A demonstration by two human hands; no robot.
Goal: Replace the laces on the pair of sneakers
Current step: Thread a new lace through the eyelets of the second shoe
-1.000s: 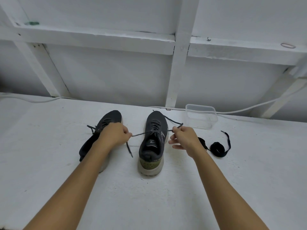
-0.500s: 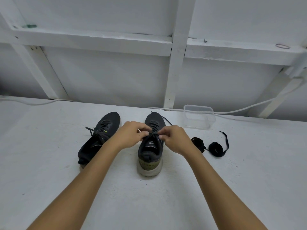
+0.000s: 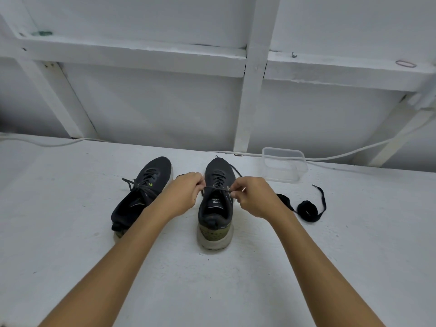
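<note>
Two dark grey sneakers stand on the white table, heels toward me. The right sneaker (image 3: 215,208) has an olive heel and a dark lace (image 3: 216,189) stretched across its top eyelets. My left hand (image 3: 185,194) pinches that lace on the shoe's left side; my right hand (image 3: 253,197) pinches its other end on the right side. The left sneaker (image 3: 144,192) lies laced beside my left forearm, its lace ends loose. Two rolled black laces (image 3: 306,208) lie right of my right hand.
An empty clear plastic container (image 3: 284,165) stands behind the right sneaker near the wall. A white cable (image 3: 342,154) runs along the table's back edge. White wooden frame beams rise behind the table.
My hands first came together over the right sneaker's tongue, then drew slightly apart, pulling the lace taut across the top eyelets. The view has tilted a little.
</note>
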